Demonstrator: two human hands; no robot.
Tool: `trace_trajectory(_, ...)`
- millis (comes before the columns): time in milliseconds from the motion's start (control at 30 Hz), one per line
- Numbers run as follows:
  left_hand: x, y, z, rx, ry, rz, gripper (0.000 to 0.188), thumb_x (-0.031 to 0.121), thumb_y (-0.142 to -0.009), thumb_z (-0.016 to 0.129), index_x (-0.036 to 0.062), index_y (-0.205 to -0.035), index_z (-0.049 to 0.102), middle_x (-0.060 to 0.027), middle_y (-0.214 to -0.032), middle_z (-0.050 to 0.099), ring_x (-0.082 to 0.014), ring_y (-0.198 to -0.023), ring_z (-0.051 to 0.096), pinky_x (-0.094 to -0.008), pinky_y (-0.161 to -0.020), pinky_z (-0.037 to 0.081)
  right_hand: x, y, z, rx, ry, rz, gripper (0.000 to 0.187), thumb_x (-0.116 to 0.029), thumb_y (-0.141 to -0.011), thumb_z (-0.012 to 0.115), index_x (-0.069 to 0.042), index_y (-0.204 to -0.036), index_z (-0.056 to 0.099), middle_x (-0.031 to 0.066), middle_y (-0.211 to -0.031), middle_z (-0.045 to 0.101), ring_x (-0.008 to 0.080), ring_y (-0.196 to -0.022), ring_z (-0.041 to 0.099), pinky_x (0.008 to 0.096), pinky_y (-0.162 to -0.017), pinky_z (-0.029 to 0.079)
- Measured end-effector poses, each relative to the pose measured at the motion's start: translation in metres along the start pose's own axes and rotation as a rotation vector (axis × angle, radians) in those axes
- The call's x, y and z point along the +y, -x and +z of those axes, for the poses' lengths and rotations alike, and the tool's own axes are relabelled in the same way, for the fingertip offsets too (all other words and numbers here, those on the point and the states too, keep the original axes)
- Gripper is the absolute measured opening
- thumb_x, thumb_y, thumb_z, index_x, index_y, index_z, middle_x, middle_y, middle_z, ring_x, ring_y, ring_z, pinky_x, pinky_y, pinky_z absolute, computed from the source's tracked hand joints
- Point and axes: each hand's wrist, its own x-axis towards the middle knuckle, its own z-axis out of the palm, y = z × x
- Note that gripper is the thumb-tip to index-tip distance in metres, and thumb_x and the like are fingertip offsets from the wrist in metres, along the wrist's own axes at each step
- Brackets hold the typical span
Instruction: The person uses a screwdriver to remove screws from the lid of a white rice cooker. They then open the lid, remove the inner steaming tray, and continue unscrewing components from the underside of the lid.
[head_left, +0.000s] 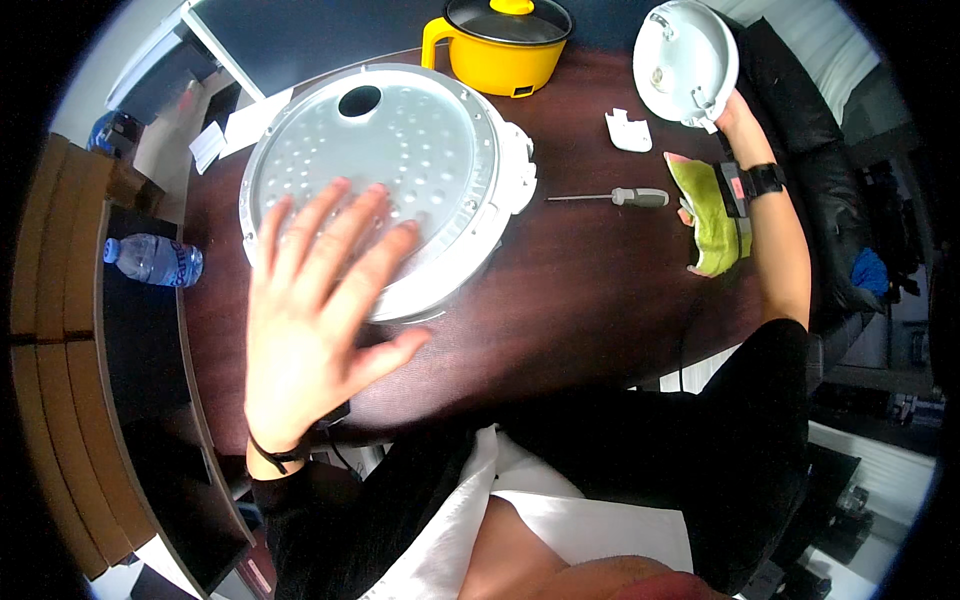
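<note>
Holding a white shell (682, 58), fittings (704, 106) inside: right hand (735, 114).

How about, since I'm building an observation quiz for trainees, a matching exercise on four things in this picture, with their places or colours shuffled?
Things:
1. screwdriver
2. lidded pot
3. plastic bottle
4. white oval part

Places and colours:
A. held in the right hand
B. clear, with a blue cap
C. lying on the tabletop, left of the green cloth
D. yellow-sided

Right pairs: 1-C, 2-D, 3-B, 4-A
</note>
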Motion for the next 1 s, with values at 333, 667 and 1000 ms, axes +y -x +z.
trace_trajectory(333, 0.008, -0.004, 0.015, 0.007, -0.181, -0.059, 0.066, 0.049, -0.069, 0.068, 0.0165, -0.125, 0.057, -0.0110, -0.133, 0.051, -0.0289, -0.126, 0.045, -0.0478, -0.105, 0.033, 0.020, 0.071, 0.070, -0.242, 0.116, -0.065, 0.041, -0.025, -0.094, 0.049, 0.006, -0.119, 0.051, 0.0165, -0.107, 0.061, 0.0203, -0.083, 0.063, 0.0331, -0.063, 0.054)
trace_trajectory(667, -0.047, -0.002, 0.021, 0.200, -0.193, -0.160, 0.068, 0.037, -0.064, 0.077, 0.0234, -0.127, 0.055, -0.0090, -0.129, 0.054, -0.0288, -0.123, 0.048, -0.0471, -0.102, 0.037, 0.038, 0.124, 0.074, -0.227, 0.186, -0.053, 0.039, -0.026, -0.094, 0.049, 0.005, -0.116, 0.051, 0.0153, -0.103, 0.061, 0.0192, -0.080, 0.062, 0.0320, -0.061, 0.053)
trace_trajectory(1000, -0.075, 0.007, 0.000, 0.141, 0.012, -0.087, 0.049, 0.032, -0.075, 0.070, 0.0100, -0.118, 0.061, -0.0102, -0.124, 0.057, -0.0261, -0.125, 0.047, -0.0440, -0.105, 0.033, 0.045, 0.131, 0.078, -0.234, 0.198, -0.041, 0.037, -0.026, -0.094, 0.049, 0.005, -0.114, 0.052, 0.0140, -0.100, 0.060, 0.0181, -0.077, 0.060, 0.0310, -0.059, 0.051)
